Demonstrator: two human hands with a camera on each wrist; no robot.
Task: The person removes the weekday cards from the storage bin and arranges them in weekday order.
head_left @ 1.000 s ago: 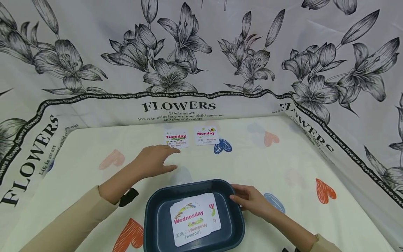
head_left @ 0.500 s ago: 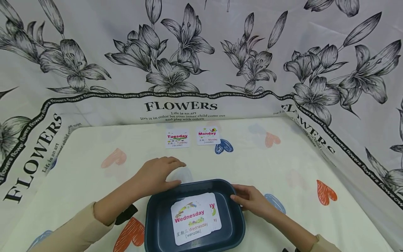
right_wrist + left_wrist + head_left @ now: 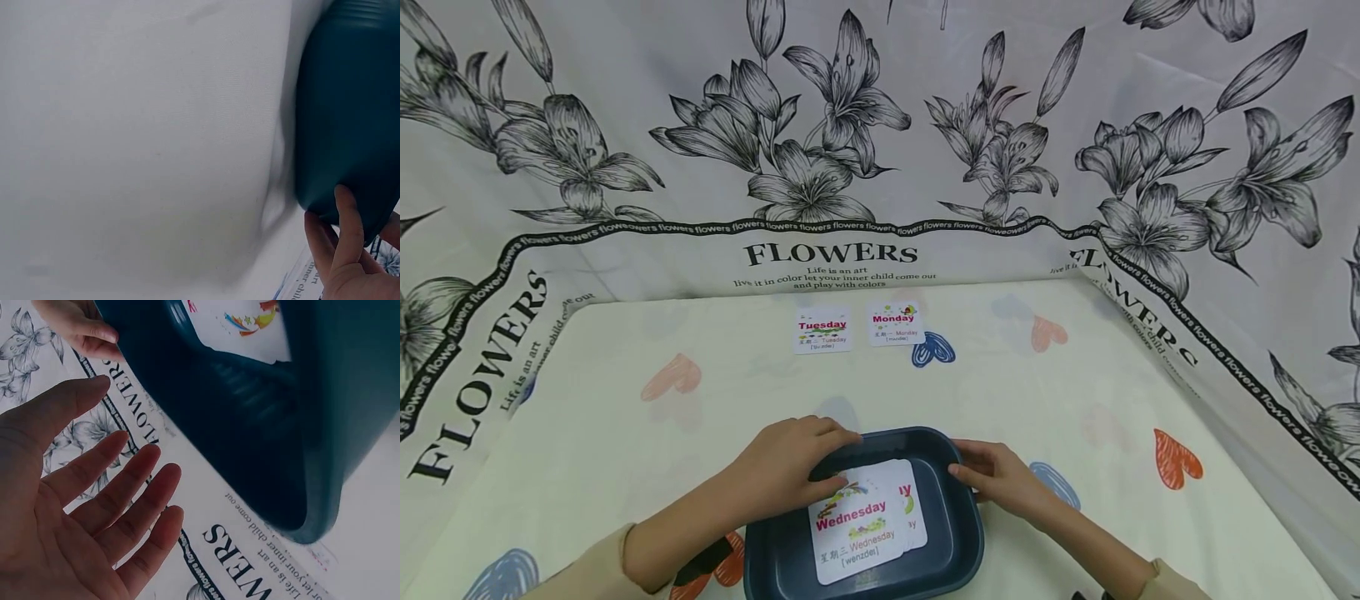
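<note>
In the head view, a dark blue tray [image 3: 945, 540] stands at the front of the table. A Wednesday card [image 3: 859, 533] lies in it, partly covering another card [image 3: 914, 517] whose word is mostly hidden. My right hand [image 3: 1007, 481] grips the tray's right rim, thumb on top; the right wrist view shows fingers [image 3: 350, 231] against the outer wall. Over the tray's back left corner hovers my left hand [image 3: 778, 467], its fingers loosely spread and holding nothing, as the left wrist view also shows. Farther back lie a Tuesday card [image 3: 822, 331] and a Monday card [image 3: 896, 323], side by side.
A cream tablecloth [image 3: 1000, 383] with printed hearts covers the table. White cloth [image 3: 985, 250] with black flower drawings and lettering hangs behind it and along both sides.
My left hand has drawn back from near the Tuesday card to above the tray, uncovering that card's lower edge. The right hand and the tray have stayed nearly in place.
</note>
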